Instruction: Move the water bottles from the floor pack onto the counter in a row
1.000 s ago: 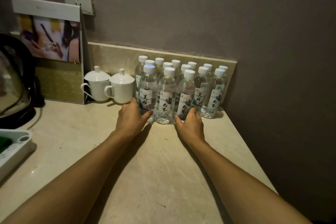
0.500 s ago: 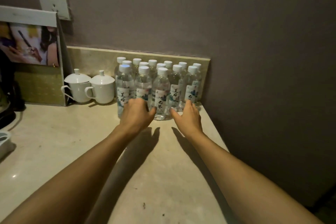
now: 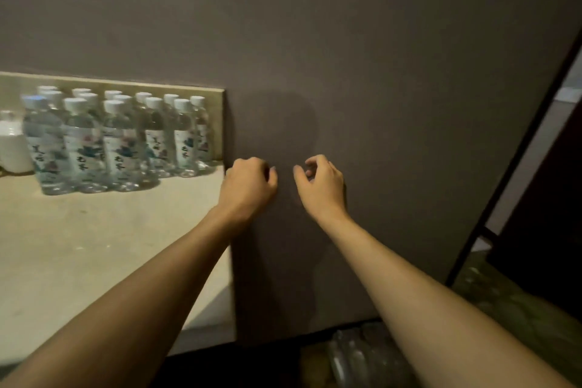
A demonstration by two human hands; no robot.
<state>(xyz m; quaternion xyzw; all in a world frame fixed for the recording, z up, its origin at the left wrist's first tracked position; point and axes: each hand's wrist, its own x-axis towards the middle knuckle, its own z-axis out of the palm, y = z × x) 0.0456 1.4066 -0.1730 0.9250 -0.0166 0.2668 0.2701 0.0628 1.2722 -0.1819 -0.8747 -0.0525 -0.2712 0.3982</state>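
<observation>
Several clear water bottles [image 3: 119, 142] with white caps and printed labels stand bunched in rows at the back right corner of the beige counter [image 3: 110, 246], against the low backsplash. My left hand [image 3: 248, 186] hovers just past the counter's right edge with its fingers curled under, holding nothing. My right hand [image 3: 321, 186] floats beside it in front of the grey wall, fingers loosely bent and apart, also empty. The floor pack [image 3: 362, 359] of bottles shows dimly at the bottom, below the wall panel and partly hidden by my right forearm.
A white lidded cup [image 3: 12, 148] sits at the far left edge of the counter. A dark frame [image 3: 516, 148] slants down the right side, with a dim patterned floor [image 3: 519, 309] beyond it.
Both hands have left the bottles and moved right, off the counter's edge. The view has swung right, so the cups, picture and socket have slid out of sight.
</observation>
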